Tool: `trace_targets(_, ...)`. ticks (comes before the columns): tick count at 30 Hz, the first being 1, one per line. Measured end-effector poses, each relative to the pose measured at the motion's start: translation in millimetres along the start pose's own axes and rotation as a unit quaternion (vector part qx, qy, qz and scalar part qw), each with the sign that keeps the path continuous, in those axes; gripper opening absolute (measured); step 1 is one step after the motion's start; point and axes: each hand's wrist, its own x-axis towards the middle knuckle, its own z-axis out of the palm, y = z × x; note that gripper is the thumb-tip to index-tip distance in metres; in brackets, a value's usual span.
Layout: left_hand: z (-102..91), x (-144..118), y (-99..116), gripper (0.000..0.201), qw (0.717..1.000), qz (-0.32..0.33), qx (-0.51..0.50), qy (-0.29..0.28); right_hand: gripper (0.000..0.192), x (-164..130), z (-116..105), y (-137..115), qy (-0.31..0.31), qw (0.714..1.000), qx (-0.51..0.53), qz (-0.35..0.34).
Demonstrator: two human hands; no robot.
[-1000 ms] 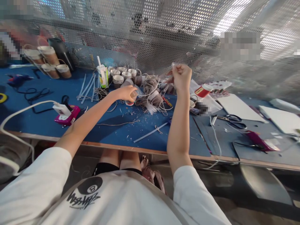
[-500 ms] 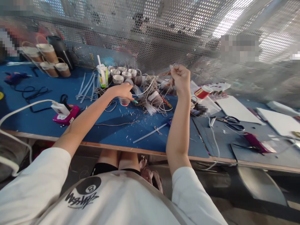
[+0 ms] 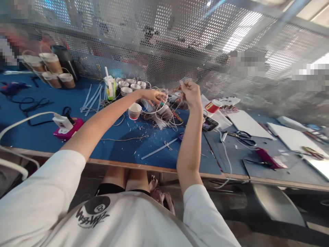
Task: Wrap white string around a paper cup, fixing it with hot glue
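Observation:
My left hand [image 3: 155,96] reaches over a tangled heap of brown twine [image 3: 166,115], its fingers apart and partly curled; I see nothing gripped in it. A white cord [image 3: 158,110] loops close by its fingertips. Raised at the heap's right side, my right hand [image 3: 190,93] is closed in a pinch on thin strands of twine that run down toward the heap. Below my left wrist stands a single paper cup [image 3: 134,112]. Several twine-wrapped cups [image 3: 125,91] are grouped behind my left forearm.
A drink carton [image 3: 110,88] stands beside glue sticks [image 3: 94,97]. At left are handled cups [image 3: 51,62] and a pink power adapter [image 3: 77,127]. A phone [image 3: 210,123], scissors [image 3: 244,136] and white boards [image 3: 250,125] lie right. Perforated metal sheeting [image 3: 164,44] rises behind.
My left hand has moved right, from above the single cup to the twine heap. My right hand stays raised and pinched, slightly lower. The view has shifted a little to the right.

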Motion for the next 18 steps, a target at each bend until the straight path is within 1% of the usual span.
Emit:
trace_targets(2,1.8,-6,4,0.071,0.997,-0.002,-0.064,-0.049,0.04,2,-2,5,0.014,1.0,0.007,-0.004)
trace_targets(3,3.5,-7,5,0.068,0.994,0.002,-0.087,-0.063,0.038,3,-3,7,0.021,1.0,0.011,-0.004)
trace_targets(4,5.5,-8,7,0.065,0.992,0.008,-0.102,-0.071,0.036,3,-4,8,0.027,1.0,0.015,-0.001)
trace_targets(6,9.0,-6,6,0.06,0.992,0.017,-0.103,-0.067,0.03,3,-7,9,0.03,0.999,0.019,0.015)
trace_targets(9,10.1,-1,-1,0.05,0.998,0.002,-0.059,-0.02,0.026,3,-15,10,0.046,0.998,0.021,0.044)
trace_targets(11,7.2,1,-8,0.044,0.999,-0.017,-0.038,0.027,0.026,4,-22,12,0.081,0.995,0.022,0.056)
trace_targets(14,1.2,-1,-19,0.041,0.994,-0.049,-0.069,0.069,0.025,5,-35,18,0.126,0.987,0.019,0.095)
trace_targets(16,-1.4,-3,-23,0.043,0.988,-0.066,-0.108,0.091,0.027,5,-43,21,0.132,0.983,0.017,0.123)
trace_targets(18,-3.2,-3,-25,0.044,0.981,-0.08,-0.123,0.129,0.029,4,-48,22,0.128,0.982,0.02,0.14)
